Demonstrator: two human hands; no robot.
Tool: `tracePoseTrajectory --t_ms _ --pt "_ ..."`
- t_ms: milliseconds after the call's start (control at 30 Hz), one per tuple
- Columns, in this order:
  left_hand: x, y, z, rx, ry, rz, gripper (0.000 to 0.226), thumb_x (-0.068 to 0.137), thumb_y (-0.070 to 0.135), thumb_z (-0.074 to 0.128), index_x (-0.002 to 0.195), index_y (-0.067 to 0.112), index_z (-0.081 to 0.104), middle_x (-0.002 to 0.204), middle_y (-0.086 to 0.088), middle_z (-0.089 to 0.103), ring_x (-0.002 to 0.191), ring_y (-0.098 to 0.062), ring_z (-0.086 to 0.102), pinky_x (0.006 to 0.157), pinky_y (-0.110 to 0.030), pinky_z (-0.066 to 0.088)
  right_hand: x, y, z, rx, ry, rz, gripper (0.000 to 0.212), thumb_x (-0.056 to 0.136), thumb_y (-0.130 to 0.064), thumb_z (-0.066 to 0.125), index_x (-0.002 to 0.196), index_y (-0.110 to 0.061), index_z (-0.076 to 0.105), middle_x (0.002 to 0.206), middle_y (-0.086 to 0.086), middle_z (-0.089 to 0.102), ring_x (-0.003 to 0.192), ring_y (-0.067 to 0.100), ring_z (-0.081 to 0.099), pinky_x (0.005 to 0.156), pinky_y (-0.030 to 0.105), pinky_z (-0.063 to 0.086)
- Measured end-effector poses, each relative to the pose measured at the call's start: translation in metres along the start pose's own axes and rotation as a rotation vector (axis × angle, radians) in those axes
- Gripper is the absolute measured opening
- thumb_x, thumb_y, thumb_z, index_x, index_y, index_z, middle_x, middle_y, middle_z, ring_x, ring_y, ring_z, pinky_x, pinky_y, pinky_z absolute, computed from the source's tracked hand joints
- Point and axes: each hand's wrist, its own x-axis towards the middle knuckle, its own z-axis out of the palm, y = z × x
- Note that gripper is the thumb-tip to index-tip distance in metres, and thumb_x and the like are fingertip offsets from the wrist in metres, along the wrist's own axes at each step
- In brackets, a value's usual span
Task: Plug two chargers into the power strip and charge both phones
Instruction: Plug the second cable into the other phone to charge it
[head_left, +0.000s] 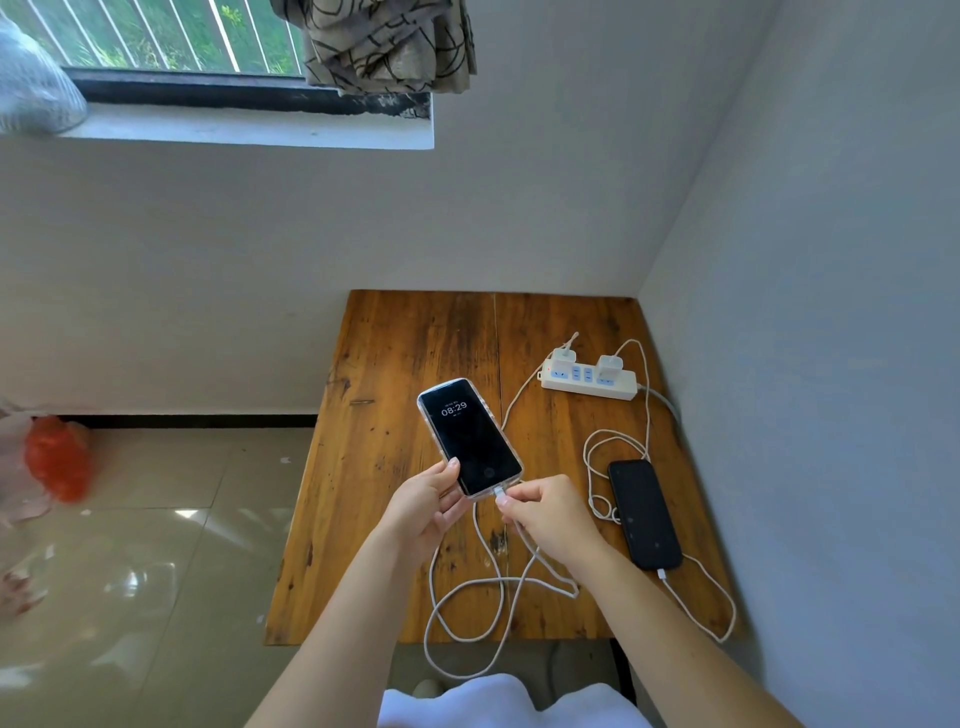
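Observation:
A white power strip lies at the back right of the wooden table, with two white chargers plugged in, a left charger and a right charger. My left hand holds a phone in a clear case above the table; its screen is lit and reads 08:29. My right hand pinches the white cable plug at that phone's bottom port. A second, dark phone lies flat at the right with a white cable in its near end.
The table stands in a corner with walls behind and to the right. White cables loop over the near table edge. A tiled floor with a red bag lies to the left. A window and curtain are above.

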Motion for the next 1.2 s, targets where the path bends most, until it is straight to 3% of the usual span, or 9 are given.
tracePoseTrajectory --t_ms 233,500,1200 --pt "-0.0010 0.0025 0.0024 0.020 0.000 0.007 0.034 0.094 0.011 0.055 0.127 0.005 0.054 0.118 -0.015 0.067 0.106 -0.027 0.066 0.074 -0.030 0.056 0.0002 -0.0002 0.0006 -0.015 0.001 -0.002 0.017 0.090 -0.024 0.062 0.075 -0.024 0.071 0.086 0.004 0.072 0.071 0.007 0.061 0.054 0.009 0.040" --pt "-0.0031 0.0010 -0.0005 0.005 -0.009 -0.006 0.035 0.094 0.011 0.055 0.129 0.005 0.053 0.117 -0.015 0.068 0.105 -0.027 0.067 0.065 -0.027 0.055 -0.0005 0.0032 0.0031 -0.042 0.003 -0.003 0.020 0.090 -0.025 0.062 0.071 -0.025 0.071 0.082 0.005 0.072 0.072 0.011 0.063 0.056 0.012 0.041" --pt "-0.0039 -0.0002 0.0005 0.027 0.003 0.002 0.034 0.093 0.011 0.056 0.127 0.006 0.055 0.115 -0.014 0.068 0.103 -0.026 0.067 0.065 -0.027 0.057 -0.0026 0.0040 0.0021 -0.027 0.000 0.003 0.017 0.090 -0.024 0.061 0.080 -0.018 0.074 0.079 0.003 0.072 0.074 0.013 0.064 0.057 0.012 0.041"
